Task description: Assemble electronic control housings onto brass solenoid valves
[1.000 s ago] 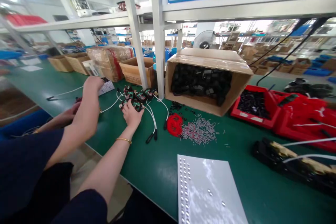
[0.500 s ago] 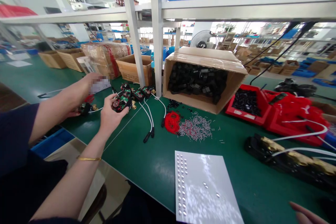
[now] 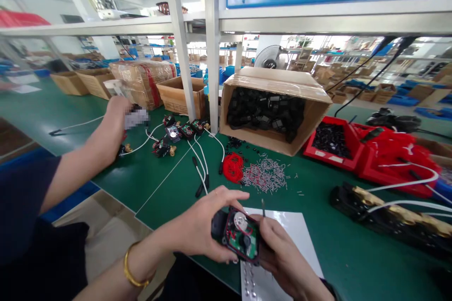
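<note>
My left hand [image 3: 201,225] grips a small black housing [image 3: 243,237], tilted so its inside faces me. Inside it are a green circuit board, red wires and a round silvery disc. At the housing's right side is my right hand [image 3: 282,249], fingers closed, with the thin dark tip of a slender tool [image 3: 263,208] sticking up from them; the rest of the tool is hidden. Under both hands lies a white sheet [image 3: 296,225] with rows of small shiny round pieces. Several similar housings [image 3: 185,130] with white cables rest on the green table farther back.
A co-worker's arm [image 3: 81,160] works at the left. A red coil [image 3: 233,168] lies beside a pile of small metal pins [image 3: 266,174]. Behind stand a carton of black parts [image 3: 275,77], a red bin [image 3: 353,160] and a shelf post [image 3: 212,56]. Brass-topped black units [image 3: 374,218] lie right.
My left hand has carried one housing from the group at the back to above the white sheet. My right hand has come in from the lower right to meet it.
</note>
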Action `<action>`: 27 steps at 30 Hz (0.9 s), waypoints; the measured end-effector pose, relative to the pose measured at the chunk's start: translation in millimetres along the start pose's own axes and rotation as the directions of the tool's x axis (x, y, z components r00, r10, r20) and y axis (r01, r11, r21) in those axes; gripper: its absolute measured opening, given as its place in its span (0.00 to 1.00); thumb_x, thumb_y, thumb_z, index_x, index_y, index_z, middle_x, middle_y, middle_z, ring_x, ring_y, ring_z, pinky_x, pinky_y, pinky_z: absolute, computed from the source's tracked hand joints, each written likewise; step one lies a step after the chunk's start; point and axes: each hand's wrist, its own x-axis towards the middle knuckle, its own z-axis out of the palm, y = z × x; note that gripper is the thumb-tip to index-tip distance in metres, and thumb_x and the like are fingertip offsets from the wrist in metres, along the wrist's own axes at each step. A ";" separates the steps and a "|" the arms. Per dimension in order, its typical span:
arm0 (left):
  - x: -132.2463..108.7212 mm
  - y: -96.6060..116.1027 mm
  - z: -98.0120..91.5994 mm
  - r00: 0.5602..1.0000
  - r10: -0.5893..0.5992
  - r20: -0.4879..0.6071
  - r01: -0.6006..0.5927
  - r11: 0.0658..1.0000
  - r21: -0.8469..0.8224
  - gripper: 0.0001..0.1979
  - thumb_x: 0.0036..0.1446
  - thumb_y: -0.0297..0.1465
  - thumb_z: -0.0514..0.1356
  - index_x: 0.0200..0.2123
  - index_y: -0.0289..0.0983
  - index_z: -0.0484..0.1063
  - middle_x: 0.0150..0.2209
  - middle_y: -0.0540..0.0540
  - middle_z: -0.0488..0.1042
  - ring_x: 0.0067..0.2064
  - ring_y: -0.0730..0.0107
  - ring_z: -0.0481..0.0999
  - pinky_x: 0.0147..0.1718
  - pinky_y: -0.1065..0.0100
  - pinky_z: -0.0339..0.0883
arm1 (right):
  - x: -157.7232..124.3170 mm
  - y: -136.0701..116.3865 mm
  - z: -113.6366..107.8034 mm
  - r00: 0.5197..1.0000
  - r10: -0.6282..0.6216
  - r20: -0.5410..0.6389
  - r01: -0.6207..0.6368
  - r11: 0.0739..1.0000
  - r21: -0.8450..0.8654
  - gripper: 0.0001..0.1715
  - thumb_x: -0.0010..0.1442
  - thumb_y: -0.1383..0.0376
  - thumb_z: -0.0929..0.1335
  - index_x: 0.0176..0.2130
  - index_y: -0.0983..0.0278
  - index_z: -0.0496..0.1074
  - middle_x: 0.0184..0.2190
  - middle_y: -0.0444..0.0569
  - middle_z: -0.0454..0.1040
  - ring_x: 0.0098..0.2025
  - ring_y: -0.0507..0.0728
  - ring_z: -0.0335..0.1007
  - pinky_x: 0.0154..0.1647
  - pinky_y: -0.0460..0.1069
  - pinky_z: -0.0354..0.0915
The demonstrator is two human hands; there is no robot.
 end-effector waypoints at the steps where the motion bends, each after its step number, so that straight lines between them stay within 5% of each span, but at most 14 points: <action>1: 0.5 -4.8 6.8 1.000 -0.023 -0.008 0.022 0.996 -0.089 0.42 0.40 0.32 0.69 0.58 0.44 0.55 0.48 0.44 0.70 0.49 0.58 0.69 0.51 0.57 0.61 | -3.9 3.7 -3.2 0.999 0.025 -0.039 -0.024 0.999 0.034 0.26 0.48 0.46 0.71 0.33 0.66 0.69 0.16 0.36 0.53 0.14 0.42 0.35 0.12 0.39 0.35; 4: -5.1 -18.0 21.7 0.984 -0.163 -0.073 0.144 0.965 -0.219 0.37 0.50 0.40 0.62 0.61 0.42 0.52 0.53 0.41 0.67 0.48 0.58 0.71 0.46 0.59 0.66 | -14.5 14.6 -12.8 0.987 0.067 -0.145 -0.044 0.986 0.159 0.25 0.46 0.48 0.73 0.30 0.65 0.65 0.16 0.34 0.54 0.14 0.41 0.32 0.11 0.38 0.35; 8: -29.4 -29.1 26.5 0.875 -0.451 -0.176 0.476 0.868 0.140 0.20 0.61 0.42 0.46 0.52 0.42 0.67 0.41 0.41 0.75 0.40 0.55 0.75 0.39 0.56 0.67 | -19.9 24.8 -27.1 0.965 0.031 -0.259 0.044 0.959 0.279 0.26 0.43 0.51 0.76 0.30 0.64 0.62 0.17 0.33 0.55 0.14 0.41 0.32 0.10 0.38 0.35; 10: -39.2 -33.9 28.9 0.829 -0.481 -0.285 0.552 0.784 0.284 0.20 0.61 0.42 0.47 0.49 0.42 0.69 0.41 0.41 0.75 0.43 0.51 0.74 0.41 0.53 0.66 | -20.2 28.4 -33.5 0.950 0.007 -0.312 0.085 0.956 0.281 0.26 0.43 0.52 0.76 0.30 0.64 0.62 0.17 0.33 0.53 0.14 0.41 0.32 0.10 0.38 0.35; 12: -40.4 -38.5 38.8 0.854 -0.391 -0.344 0.497 0.809 0.314 0.26 0.55 0.45 0.55 0.56 0.42 0.61 0.51 0.39 0.69 0.51 0.47 0.68 0.48 0.49 0.62 | -19.8 32.5 -36.0 0.939 -0.024 -0.343 0.109 0.967 0.230 0.25 0.44 0.53 0.75 0.31 0.64 0.63 0.17 0.33 0.54 0.13 0.41 0.33 0.10 0.38 0.35; 15: -26.4 -45.5 67.9 0.923 -0.248 -0.294 0.320 0.920 0.226 0.50 0.41 0.43 0.68 0.63 0.43 0.45 0.61 0.38 0.56 0.61 0.45 0.56 0.56 0.46 0.53 | -19.4 40.3 -30.6 0.934 -0.067 -0.350 0.115 0.986 0.118 0.24 0.46 0.53 0.75 0.35 0.65 0.67 0.17 0.35 0.58 0.12 0.41 0.36 0.09 0.39 0.38; 18: -8.8 -54.0 96.2 0.925 -0.236 -0.297 0.265 0.962 0.060 0.46 0.38 0.39 0.70 0.59 0.43 0.52 0.59 0.38 0.57 0.60 0.47 0.57 0.57 0.49 0.54 | -19.9 48.5 -22.4 0.926 -0.114 -0.361 0.147 0.987 0.066 0.22 0.47 0.54 0.74 0.36 0.67 0.71 0.19 0.40 0.65 0.15 0.45 0.53 0.14 0.41 0.53; 22: -4.2 -63.6 109.8 0.910 -0.287 -0.300 0.270 0.958 -0.099 0.36 0.42 0.35 0.69 0.54 0.43 0.60 0.57 0.41 0.61 0.58 0.50 0.60 0.58 0.51 0.53 | -18.8 55.5 -21.6 0.927 -0.163 -0.339 0.188 0.981 0.044 0.19 0.50 0.56 0.73 0.37 0.67 0.73 0.30 0.48 0.73 0.32 0.53 0.69 0.35 0.46 0.66; 24: -8.0 -65.3 109.2 0.898 -0.334 -0.285 0.292 0.939 -0.181 0.39 0.42 0.36 0.69 0.57 0.44 0.57 0.57 0.42 0.61 0.57 0.51 0.62 0.57 0.51 0.53 | -17.0 57.5 -24.2 0.930 -0.171 -0.324 0.189 0.982 0.025 0.19 0.51 0.57 0.72 0.39 0.68 0.72 0.34 0.50 0.74 0.36 0.55 0.70 0.39 0.48 0.65; 27: -13.3 -64.3 105.7 0.901 -0.359 -0.244 0.256 0.894 -0.367 0.50 0.44 0.40 0.68 0.63 0.44 0.38 0.58 0.39 0.60 0.56 0.53 0.64 0.55 0.54 0.58 | -16.6 58.7 -27.8 0.929 -0.182 -0.322 0.177 0.983 -0.043 0.20 0.53 0.56 0.71 0.41 0.68 0.72 0.36 0.51 0.75 0.37 0.56 0.71 0.39 0.49 0.66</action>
